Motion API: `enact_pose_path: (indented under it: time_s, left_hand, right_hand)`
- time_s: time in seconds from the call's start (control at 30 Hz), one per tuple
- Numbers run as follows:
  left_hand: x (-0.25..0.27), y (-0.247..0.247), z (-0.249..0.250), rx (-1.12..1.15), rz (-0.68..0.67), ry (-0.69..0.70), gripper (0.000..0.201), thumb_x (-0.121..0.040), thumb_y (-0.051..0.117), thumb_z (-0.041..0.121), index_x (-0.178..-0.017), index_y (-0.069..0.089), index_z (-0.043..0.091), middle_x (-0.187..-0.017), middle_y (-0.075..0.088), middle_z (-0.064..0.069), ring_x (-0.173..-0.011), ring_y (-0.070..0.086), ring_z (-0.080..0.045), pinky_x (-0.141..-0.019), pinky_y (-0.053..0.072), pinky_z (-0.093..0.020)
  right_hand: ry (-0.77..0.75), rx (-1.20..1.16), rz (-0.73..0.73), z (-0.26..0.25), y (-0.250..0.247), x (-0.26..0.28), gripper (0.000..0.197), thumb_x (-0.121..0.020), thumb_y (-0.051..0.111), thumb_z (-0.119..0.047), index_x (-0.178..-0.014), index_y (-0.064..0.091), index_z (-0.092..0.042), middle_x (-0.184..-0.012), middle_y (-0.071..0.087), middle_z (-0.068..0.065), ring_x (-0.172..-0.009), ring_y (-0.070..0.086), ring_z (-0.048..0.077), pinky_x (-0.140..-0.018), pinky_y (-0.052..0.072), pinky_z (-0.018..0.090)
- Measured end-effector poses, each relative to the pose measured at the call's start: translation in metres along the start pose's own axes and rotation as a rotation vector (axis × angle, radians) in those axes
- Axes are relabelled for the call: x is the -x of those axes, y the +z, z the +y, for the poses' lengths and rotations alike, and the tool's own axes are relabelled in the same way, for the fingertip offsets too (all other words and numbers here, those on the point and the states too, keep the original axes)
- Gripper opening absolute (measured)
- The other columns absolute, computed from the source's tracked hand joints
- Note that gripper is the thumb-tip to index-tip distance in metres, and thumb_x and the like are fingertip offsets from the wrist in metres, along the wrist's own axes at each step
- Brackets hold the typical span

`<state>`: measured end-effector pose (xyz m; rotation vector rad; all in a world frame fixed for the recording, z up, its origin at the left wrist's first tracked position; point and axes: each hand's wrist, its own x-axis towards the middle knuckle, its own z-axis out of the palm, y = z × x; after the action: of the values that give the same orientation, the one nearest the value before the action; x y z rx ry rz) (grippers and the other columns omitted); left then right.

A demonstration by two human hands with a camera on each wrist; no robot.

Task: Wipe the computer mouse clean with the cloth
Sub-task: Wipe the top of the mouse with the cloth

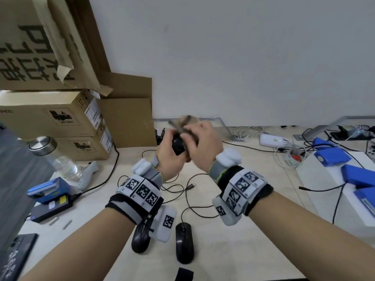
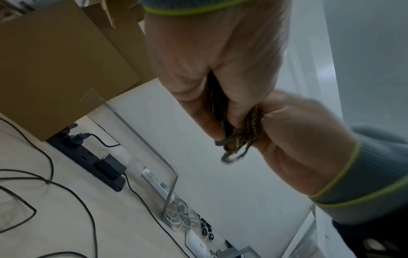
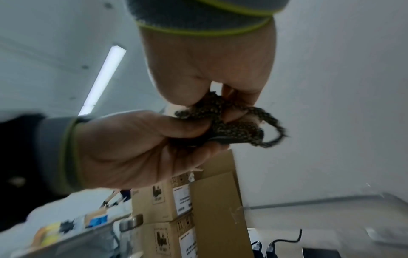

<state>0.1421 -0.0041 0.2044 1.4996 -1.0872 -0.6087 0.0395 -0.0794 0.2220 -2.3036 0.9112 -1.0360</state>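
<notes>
Hands raised over the desk, we work one cloth against one black computer mouse.

Our left hand grips the mouse from below, held in the air well above the desk; our right hand bunches the speckled cloth in curled fingers against the mouse's top. We count two more mice on the desk near its front edge, loose cables between them and three stacked cardboard boxes at left; bare desk lies under our hands.
</notes>
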Motion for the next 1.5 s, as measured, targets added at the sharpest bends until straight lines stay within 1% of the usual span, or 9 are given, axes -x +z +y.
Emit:
enact_pose_path:
  time_s: [0.1, 0.27, 0.43, 0.67, 0.77, 0.93, 1.13, 1.33, 1.5]
  left_hand:
    - [-0.001, 0.0, 0.0, 0.002, -0.003, 0.008, 0.037, -0.075, 0.067, 0.015, -0.11, 0.056, 0.011, -0.095, 0.069, -0.008, -0.087, 0.069, -0.023, -0.072, 0.058, -0.051]
    - [0.006, 0.0, 0.003, 0.101, -0.065, -0.023, 0.057, -0.079, 0.073, -0.005, -0.126, 0.048, 0.016, -0.106, 0.061, -0.006, -0.074, 0.069, -0.015, -0.069, 0.06, -0.034]
    - [0.008, 0.003, 0.011, 0.328, -0.04, -0.146, 0.034, -0.095, 0.058, 0.006, -0.127, 0.051, 0.015, -0.114, 0.059, -0.008, -0.078, 0.07, -0.031, -0.08, 0.06, -0.044]
    - [0.011, -0.007, -0.007, 0.017, 0.01, -0.083, 0.082, -0.079, 0.076, 0.026, -0.146, 0.029, 0.031, -0.118, 0.057, 0.015, -0.106, 0.065, -0.012, -0.096, 0.053, -0.041]
    - [0.011, -0.003, -0.01, -0.019, 0.019, -0.063, 0.097, -0.079, 0.078, 0.019, -0.153, 0.016, 0.027, -0.112, 0.058, 0.025, -0.107, 0.064, -0.002, -0.099, 0.051, -0.038]
    - [0.005, 0.001, -0.008, -0.231, 0.088, 0.047, 0.096, -0.081, 0.065, 0.001, -0.153, 0.011, 0.033, -0.129, 0.06, -0.016, -0.111, 0.063, -0.032, -0.09, 0.051, -0.039]
    - [0.02, -0.008, -0.008, -0.169, -0.044, 0.138, 0.106, -0.08, 0.076, 0.015, -0.154, 0.002, 0.034, -0.12, 0.055, 0.023, -0.109, 0.066, -0.012, -0.096, 0.053, -0.04]
    - [0.017, -0.011, -0.009, -0.201, -0.025, 0.163, 0.101, -0.083, 0.068, 0.009, -0.155, 0.0, 0.025, -0.115, 0.061, 0.015, -0.099, 0.066, -0.01, -0.089, 0.053, -0.03]
    - [0.024, -0.009, -0.001, -0.034, 0.029, 0.05, 0.088, -0.085, 0.072, 0.013, -0.153, 0.02, 0.034, -0.116, 0.054, 0.024, -0.106, 0.059, 0.009, -0.093, 0.049, -0.016]
  right_hand:
    - [-0.128, -0.092, -0.017, -0.001, -0.003, 0.005, 0.022, -0.087, 0.064, -0.025, -0.106, 0.072, -0.018, -0.1, 0.058, 0.002, -0.086, 0.055, 0.01, -0.078, 0.044, 0.02]
    - [0.329, -0.208, 0.09, 0.024, -0.016, -0.017, 0.011, -0.092, 0.062, -0.024, -0.093, 0.072, -0.019, -0.081, 0.064, -0.009, -0.076, 0.056, 0.009, -0.076, 0.045, 0.026]
    - [0.387, -0.289, 0.1, 0.021, -0.016, -0.012, 0.013, -0.091, 0.063, -0.025, -0.098, 0.073, -0.02, -0.087, 0.07, -0.006, -0.076, 0.061, 0.007, -0.07, 0.045, 0.014]
    - [0.586, -0.619, 0.204, 0.027, -0.021, -0.014, 0.01, -0.093, 0.059, -0.02, -0.093, 0.068, -0.023, -0.096, 0.071, 0.003, -0.09, 0.067, 0.019, -0.093, 0.053, 0.046]
    - [0.385, -0.384, 0.152, 0.015, -0.021, -0.005, 0.02, -0.09, 0.062, -0.017, -0.108, 0.069, -0.013, -0.104, 0.069, 0.001, -0.097, 0.065, 0.022, -0.092, 0.052, 0.04]
    - [-0.244, -0.114, -0.116, -0.011, -0.008, 0.022, 0.02, -0.083, 0.063, -0.017, -0.099, 0.073, -0.009, -0.105, 0.069, 0.006, -0.101, 0.057, 0.014, -0.091, 0.041, 0.019]
    - [0.213, -0.094, 0.051, 0.021, -0.017, 0.008, 0.015, -0.089, 0.06, -0.021, -0.096, 0.072, -0.016, -0.094, 0.07, 0.003, -0.091, 0.063, 0.022, -0.085, 0.05, 0.039]
    - [-0.166, -0.071, -0.061, -0.007, -0.006, 0.033, 0.023, -0.088, 0.059, -0.021, -0.108, 0.069, -0.015, -0.107, 0.063, 0.004, -0.098, 0.055, 0.013, -0.083, 0.041, 0.018]
    - [0.383, -0.315, 0.053, 0.032, -0.017, 0.006, 0.013, -0.091, 0.055, -0.019, -0.089, 0.068, -0.021, -0.09, 0.071, 0.006, -0.086, 0.064, 0.024, -0.087, 0.052, 0.048]
